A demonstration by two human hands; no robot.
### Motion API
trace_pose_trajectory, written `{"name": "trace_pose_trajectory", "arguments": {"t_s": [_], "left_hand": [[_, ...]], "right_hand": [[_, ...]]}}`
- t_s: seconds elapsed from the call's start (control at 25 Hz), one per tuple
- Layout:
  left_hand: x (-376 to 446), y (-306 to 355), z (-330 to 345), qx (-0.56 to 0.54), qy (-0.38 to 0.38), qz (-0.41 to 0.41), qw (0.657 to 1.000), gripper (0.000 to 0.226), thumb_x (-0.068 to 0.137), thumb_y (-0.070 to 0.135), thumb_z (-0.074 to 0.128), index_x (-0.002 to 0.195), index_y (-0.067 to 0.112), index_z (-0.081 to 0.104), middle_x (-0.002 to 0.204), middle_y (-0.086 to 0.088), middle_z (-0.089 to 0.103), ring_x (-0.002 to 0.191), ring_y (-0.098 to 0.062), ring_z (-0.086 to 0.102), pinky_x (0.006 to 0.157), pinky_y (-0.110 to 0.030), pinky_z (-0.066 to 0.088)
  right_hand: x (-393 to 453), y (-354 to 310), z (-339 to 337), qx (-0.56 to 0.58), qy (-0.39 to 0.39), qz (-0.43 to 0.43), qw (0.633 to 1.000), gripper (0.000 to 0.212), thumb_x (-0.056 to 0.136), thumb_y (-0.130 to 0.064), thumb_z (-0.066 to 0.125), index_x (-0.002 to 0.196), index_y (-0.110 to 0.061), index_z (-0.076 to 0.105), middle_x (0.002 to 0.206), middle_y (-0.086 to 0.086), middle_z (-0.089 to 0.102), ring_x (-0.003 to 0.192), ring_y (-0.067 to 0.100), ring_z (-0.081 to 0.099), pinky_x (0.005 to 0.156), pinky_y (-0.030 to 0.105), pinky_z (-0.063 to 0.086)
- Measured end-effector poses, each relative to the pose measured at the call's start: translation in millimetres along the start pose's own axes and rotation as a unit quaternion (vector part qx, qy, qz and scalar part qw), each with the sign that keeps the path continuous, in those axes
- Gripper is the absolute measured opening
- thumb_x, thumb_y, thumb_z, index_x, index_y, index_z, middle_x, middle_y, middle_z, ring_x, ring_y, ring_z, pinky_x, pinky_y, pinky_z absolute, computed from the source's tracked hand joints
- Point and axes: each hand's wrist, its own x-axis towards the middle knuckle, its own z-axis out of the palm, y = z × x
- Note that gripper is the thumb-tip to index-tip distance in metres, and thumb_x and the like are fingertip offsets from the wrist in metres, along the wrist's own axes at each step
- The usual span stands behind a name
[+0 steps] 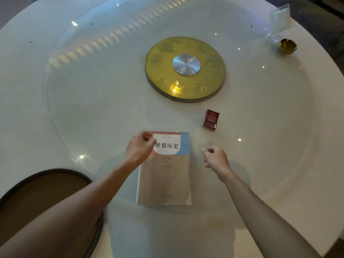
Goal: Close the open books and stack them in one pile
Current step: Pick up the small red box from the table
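Books [164,175] lie in a closed pile just below the centre of the frame, on the near part of the round white table [279,127]. Only the top cover shows fully: a beige lower part, a pink and blue band at the top, and a white panel with dark printed characters. A pale edge of pages or another volume shows along its left side and bottom; how many books are in the pile cannot be told.

The left hand [139,148] comes in from the lower left and rests over the upper left corner of the top cover, fingers bent and touching the edge of the white panel. Whether it pinches the cover or only presses on it cannot be told. The right hand [216,157] hovers just to the right of the pile, apart from it, fingers loosely curled and holding nothing.

A red pack [210,120] stands upright to the upper right of the pile, near it but not touching. Beyond, at the centre of the glass turntable, sits a gold disc [204,81] with a silver hub. At the upper right edge of the frame are a clear bag with white contents [279,17] and a small amber dish [287,46]. A dark-rimmed brown chair seat [37,198] fills the lower left corner
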Motion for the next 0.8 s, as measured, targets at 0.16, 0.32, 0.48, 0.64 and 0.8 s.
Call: {"name": "trace_pose_trajectory", "arguments": {"t_s": [0.16, 0.32, 0.48, 0.64, 0.8], "left_hand": [[36, 74, 52, -0.146, -0.126, -0.016, 0.981, 0.033, 0.09, 0.02, 0.066, 0.12, 0.007, 0.07, 0.104, -0.006, 0.073, 0.083, -0.016, 0.067, 0.079, -0.033, 0.058], [62, 110, 110, -0.15, -0.158, -0.03, 0.976, 0.042, 0.093, 0.018, 0.062, 0.134, 0.005, 0.061, 0.116, -0.01, 0.069, 0.093, -0.021, 0.067, 0.095, -0.044, 0.056], [82, 123, 155, -0.135, -0.176, -0.052, 0.974, 0.048, 0.094, 0.016, 0.058, 0.14, 0.005, 0.054, 0.13, -0.012, 0.063, 0.114, -0.027, 0.064, 0.102, -0.042, 0.051], [78, 125, 175, -0.102, -0.201, -0.031, 0.974, 0.026, 0.091, 0.012, 0.056, 0.109, 0.013, 0.075, 0.077, 0.001, 0.067, 0.068, -0.016, 0.057, 0.068, -0.027, 0.048], [65, 126, 160, -0.097, -0.152, -0.006, 0.984, 0.017, 0.089, 0.026, 0.066, 0.103, 0.021, 0.075, 0.08, 0.01, 0.07, 0.066, -0.002, 0.058, 0.054, -0.02, 0.039]], "right_hand": [[57, -29, -30, 0.02, 0.069, -0.028, 0.997, 0.027, 0.096, -0.029, 0.065, 0.102, -0.004, 0.072, 0.1, 0.012, 0.075, 0.094, 0.033, 0.069, 0.089, 0.045, 0.057], [103, -41, -42, 0.045, 0.063, -0.024, 0.997, 0.022, 0.094, -0.024, 0.062, 0.081, -0.007, 0.062, 0.081, 0.009, 0.059, 0.076, 0.026, 0.054, 0.069, 0.035, 0.043], [127, -33, -41, 0.07, 0.024, -0.015, 0.997, 0.022, 0.095, -0.018, 0.062, 0.087, 0.002, 0.068, 0.082, 0.012, 0.06, 0.076, 0.029, 0.054, 0.071, 0.044, 0.051], [129, -22, -38, 0.082, 0.008, -0.018, 0.996, 0.017, 0.094, -0.015, 0.064, 0.102, -0.009, 0.078, 0.106, 0.014, 0.079, 0.103, 0.035, 0.073, 0.094, 0.057, 0.059], [115, -29, -43, 0.103, 0.014, -0.033, 0.994, 0.017, 0.094, -0.015, 0.066, 0.108, -0.013, 0.075, 0.104, 0.013, 0.078, 0.103, 0.036, 0.074, 0.095, 0.057, 0.058]]}}
